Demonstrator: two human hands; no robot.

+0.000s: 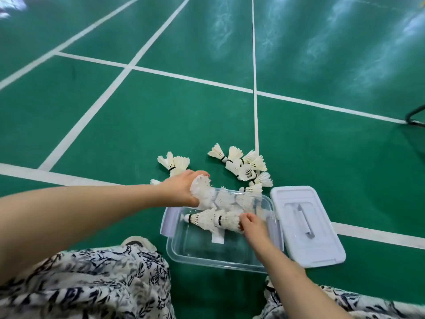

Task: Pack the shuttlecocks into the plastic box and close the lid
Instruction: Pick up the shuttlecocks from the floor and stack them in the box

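A clear plastic box [207,255] stands open on the green court floor in front of me. Its pale lid [305,224] lies flat beside it on the right. My left hand [181,189] grips a white feather shuttlecock [202,187] over the box's far left corner. My right hand [253,226] is inside the box, its fingers closed on the feather end of a row of nested shuttlecocks [213,219]. More shuttlecocks lie in the box's far end. A loose pile of shuttlecocks [243,166] lies on the floor beyond the box, and a few more [173,164] lie behind my left hand.
White court lines [255,111] cross the green floor. My knees in patterned fabric [92,286] frame the box at bottom left and right, with a shoe [138,241] near the box. A black metal frame [416,116] shows at the right edge.
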